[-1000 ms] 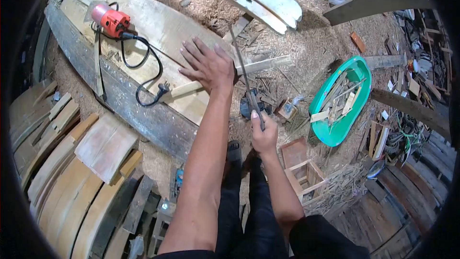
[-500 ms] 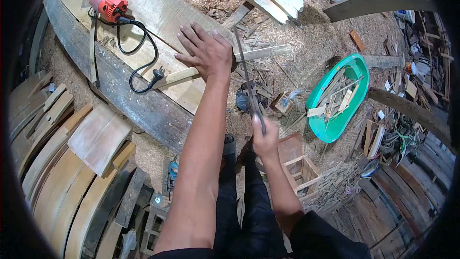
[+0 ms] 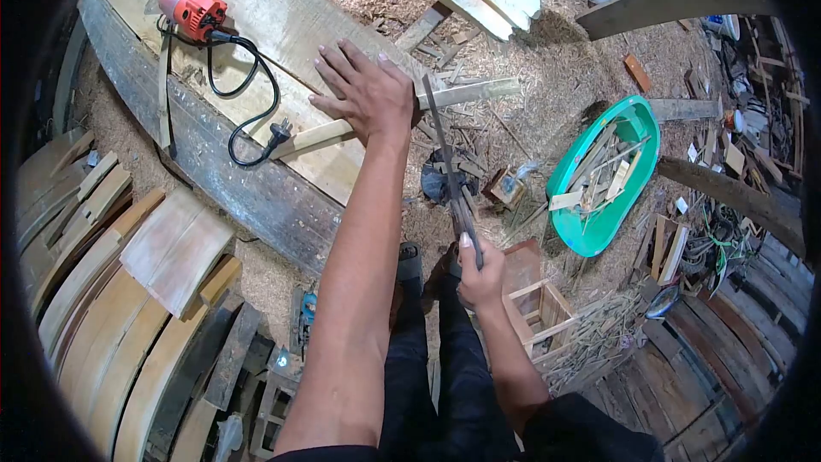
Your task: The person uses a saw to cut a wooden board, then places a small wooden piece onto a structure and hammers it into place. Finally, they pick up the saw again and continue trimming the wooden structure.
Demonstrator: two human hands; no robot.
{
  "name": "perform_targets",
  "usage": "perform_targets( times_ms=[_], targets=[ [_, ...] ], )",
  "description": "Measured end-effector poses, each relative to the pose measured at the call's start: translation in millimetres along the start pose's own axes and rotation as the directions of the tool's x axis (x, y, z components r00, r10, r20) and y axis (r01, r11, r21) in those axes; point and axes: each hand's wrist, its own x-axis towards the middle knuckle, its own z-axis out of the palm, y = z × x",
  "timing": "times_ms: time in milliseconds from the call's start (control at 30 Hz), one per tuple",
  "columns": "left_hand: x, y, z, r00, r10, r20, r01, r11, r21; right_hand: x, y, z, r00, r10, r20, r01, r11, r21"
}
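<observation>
My left hand (image 3: 366,92) lies flat with fingers spread, pressing on a narrow wooden strip (image 3: 321,136) and the wide pale plank (image 3: 282,30) under it. The strip's far end sticks out past the plank's edge to the right. My right hand (image 3: 481,275) is closed around the handle of a handsaw (image 3: 446,154), seen almost edge-on. Its dark blade points away from me and crosses the strip just right of my left hand. A red power tool (image 3: 198,13) with a black cord and plug rests on the plank, the plug close to the strip's near end.
A green tub (image 3: 590,235) full of wood scraps stands on the shaving-covered floor to the right. Curved planks (image 3: 128,325) are stacked at lower left. A wooden frame box (image 3: 539,308) is near my feet. A curved beam (image 3: 684,2) reaches in at upper right.
My right hand has drawn the handsaw back toward my body, so the blade's tip now sits nearer the strip. My left hand and the strip stay in place.
</observation>
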Motion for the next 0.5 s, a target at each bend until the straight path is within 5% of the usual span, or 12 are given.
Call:
perform_targets(
  times_ms=[233,333,500],
  targets=[
    [3.3,-0.4,-0.7,1.000,-0.002,0.003,0.003,0.999,-0.040,53.8,-7.1,28.5,1.000,0.021,0.001,-0.021,0.995,0.098],
    [-2.1,-0.2,-4.7,0.999,-0.013,0.035,0.013,1.000,0.001,2.6,-4.8,4.8,1.000,-0.002,-0.017,0.002,1.000,0.003],
    [-1.9,0.8,1.4,1.000,0.004,-0.004,-0.004,0.999,0.035,43.1,-19.3,3.0,0.999,0.049,0.021,-0.049,0.999,-0.002]
  ],
)
